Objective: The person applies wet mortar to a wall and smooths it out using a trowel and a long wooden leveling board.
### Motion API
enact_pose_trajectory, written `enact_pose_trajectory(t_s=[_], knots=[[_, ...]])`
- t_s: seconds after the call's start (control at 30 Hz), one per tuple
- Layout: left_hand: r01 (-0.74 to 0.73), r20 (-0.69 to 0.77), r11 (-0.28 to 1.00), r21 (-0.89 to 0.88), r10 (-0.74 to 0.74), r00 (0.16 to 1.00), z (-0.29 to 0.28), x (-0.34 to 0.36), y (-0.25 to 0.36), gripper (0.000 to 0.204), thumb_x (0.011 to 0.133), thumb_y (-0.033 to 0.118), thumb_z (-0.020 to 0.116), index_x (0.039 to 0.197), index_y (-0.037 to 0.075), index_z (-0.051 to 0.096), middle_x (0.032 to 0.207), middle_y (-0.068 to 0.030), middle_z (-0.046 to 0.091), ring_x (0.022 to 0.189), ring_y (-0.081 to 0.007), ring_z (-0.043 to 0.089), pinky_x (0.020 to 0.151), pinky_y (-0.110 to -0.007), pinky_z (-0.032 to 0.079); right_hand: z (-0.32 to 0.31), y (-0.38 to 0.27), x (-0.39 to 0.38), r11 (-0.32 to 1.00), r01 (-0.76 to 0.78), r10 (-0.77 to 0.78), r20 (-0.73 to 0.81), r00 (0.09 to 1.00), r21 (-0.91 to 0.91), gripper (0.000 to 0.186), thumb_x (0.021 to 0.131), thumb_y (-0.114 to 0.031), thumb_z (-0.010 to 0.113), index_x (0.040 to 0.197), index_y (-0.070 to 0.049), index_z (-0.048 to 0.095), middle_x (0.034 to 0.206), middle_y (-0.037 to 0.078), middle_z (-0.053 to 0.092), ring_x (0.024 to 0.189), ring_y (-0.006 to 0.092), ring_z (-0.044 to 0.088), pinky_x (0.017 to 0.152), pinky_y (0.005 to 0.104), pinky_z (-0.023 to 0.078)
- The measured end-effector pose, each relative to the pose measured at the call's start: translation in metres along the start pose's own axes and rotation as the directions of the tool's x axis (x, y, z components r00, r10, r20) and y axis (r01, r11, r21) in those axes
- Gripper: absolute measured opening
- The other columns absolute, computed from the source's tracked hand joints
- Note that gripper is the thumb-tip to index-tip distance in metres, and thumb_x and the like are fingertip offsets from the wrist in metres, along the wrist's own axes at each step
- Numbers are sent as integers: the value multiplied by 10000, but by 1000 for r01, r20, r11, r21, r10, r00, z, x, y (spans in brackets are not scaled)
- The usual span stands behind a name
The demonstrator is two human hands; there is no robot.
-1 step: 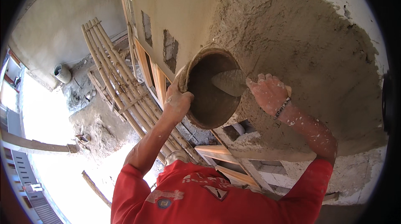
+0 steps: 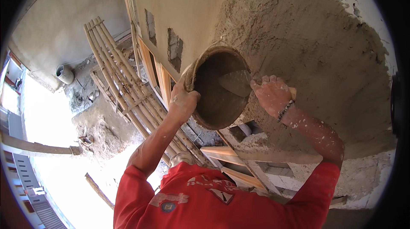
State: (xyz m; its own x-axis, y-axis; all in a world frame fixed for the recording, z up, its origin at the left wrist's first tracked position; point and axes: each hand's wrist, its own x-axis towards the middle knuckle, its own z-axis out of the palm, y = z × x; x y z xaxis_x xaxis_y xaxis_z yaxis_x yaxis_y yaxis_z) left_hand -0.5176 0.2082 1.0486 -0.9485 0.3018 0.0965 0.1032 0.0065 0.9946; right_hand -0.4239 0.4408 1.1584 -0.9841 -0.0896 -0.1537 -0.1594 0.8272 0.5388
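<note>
My left hand [image 2: 183, 102] grips the left rim of a mortar-caked bucket [image 2: 209, 120], its mouth tilted toward me. In my right hand [image 2: 273, 96] is a trowel [image 2: 237, 83]; the end of its wooden handle shows past my fist. The trowel's blade reaches over the bucket's right rim into its mouth, beside the grey-brown inside wall. How much mortar lies in the bucket is hard to tell in the shade. Behind and to the right spreads a wall with rough, wet-looking mortar [image 2: 316, 58] on it, close to my right knuckles.
A scaffold of lashed bamboo poles [image 2: 124, 79] runs down the left. Wooden window frames [image 2: 163, 84] stand beside the wall. On the ground at far left are a grey bucket [image 2: 65, 74] and a mortar heap [image 2: 100, 133]. A recess [image 2: 245, 131] opens in the wall below the bucket.
The bucket has shifted slightly right and up, with my left hand still on its rim. The trowel blade has turned a little within the bucket's mouth.
</note>
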Motion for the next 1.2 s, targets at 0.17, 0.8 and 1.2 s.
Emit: enact_pose_trajectory(t_s=[0.17, 0.8, 1.2], knots=[[-33, 38, 995, 96, 30, 999, 13, -1, 10, 644, 682, -45, 527, 1325, -31, 503, 1055, -116, 659, 947, -184, 608, 875, -282, 473, 57, -24, 5, 915, -16, -55, 162, 985, 404, 424, 807, -158, 629, 1223, -91, 591, 891, 229, 667, 873, 349, 667, 767, 458, 532], [104, 2, 960, -259, -107, 994, -11, -3, 18, 625, 654, -67, 516, 1279, -43, 530, 1074, -103, 640, 938, -176, 600, 819, -273, 490, -95, 80, -54, 811, 105, 139, -364, 921, 575, 368, 778, -197, 707, 1088, -37, 593, 880, 179, 657, 854, 352, 649, 776, 428, 501], [22, -186, 949, -314, -84, 979, -3, -40, 15, 581, 648, -61, 496, 1224, -36, 570, 972, -68, 642, 836, -152, 589, 722, -255, 491, -172, 212, -57, 775, -112, 501, -495, 710, 622, 438, 885, -276, 629, 1188, 37, 591, 787, 43, 579, 612, 108, 522, 579, 310, 490]])
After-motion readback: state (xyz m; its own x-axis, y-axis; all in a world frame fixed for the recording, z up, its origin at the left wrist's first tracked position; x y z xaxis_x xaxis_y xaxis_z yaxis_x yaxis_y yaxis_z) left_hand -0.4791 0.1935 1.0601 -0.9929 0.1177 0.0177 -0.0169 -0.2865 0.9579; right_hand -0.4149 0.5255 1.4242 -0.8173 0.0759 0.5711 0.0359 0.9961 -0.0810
